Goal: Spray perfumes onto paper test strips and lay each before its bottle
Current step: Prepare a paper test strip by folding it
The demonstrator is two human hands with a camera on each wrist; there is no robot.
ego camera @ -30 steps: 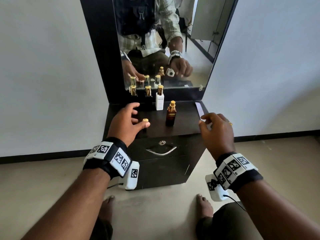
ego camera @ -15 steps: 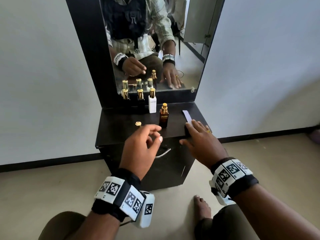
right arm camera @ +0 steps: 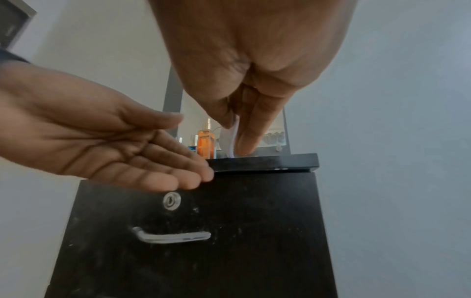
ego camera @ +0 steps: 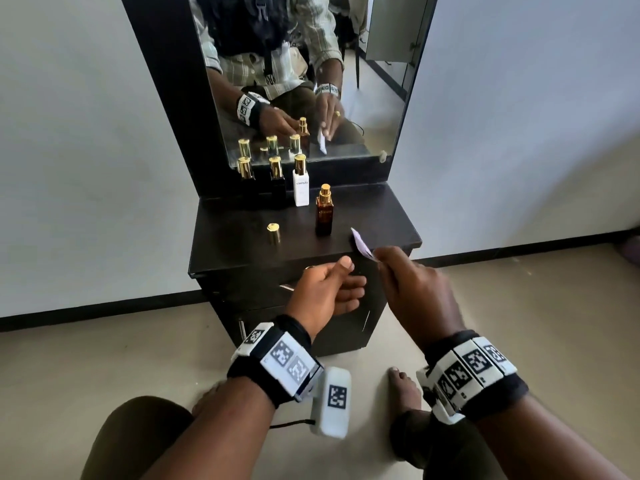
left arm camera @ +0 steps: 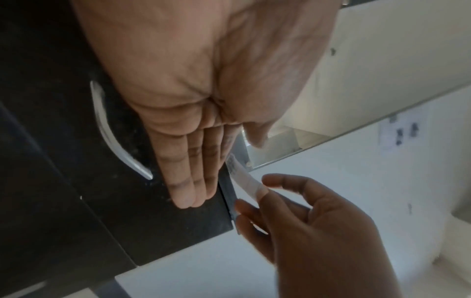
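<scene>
An uncapped amber perfume bottle (ego camera: 324,213) stands mid-top on the black dresser (ego camera: 391,220), its gold cap (ego camera: 273,231) lying to the left. Three capped bottles line the mirror's foot: two dark ones (ego camera: 246,174) (ego camera: 277,176) and a white one (ego camera: 301,183). My right hand (ego camera: 412,289) pinches a white paper test strip (ego camera: 362,244) at the dresser's front right edge; the strip (left arm camera: 242,177) (right arm camera: 230,139) sticks up toward the amber bottle (right arm camera: 205,144). My left hand (ego camera: 332,289) hovers open, palm up, in front of the drawer, holding nothing.
The dresser's drawer has a metal handle (right arm camera: 173,236) and a keyhole (right arm camera: 172,200). A tall mirror (ego camera: 304,74) rises behind the bottles. Pale walls flank the dresser. My bare feet (ego camera: 403,382) rest on the floor below.
My left hand left the gold cap on the dresser and drew back to the drawer front. My right hand picked the paper strip up off the dresser's right side.
</scene>
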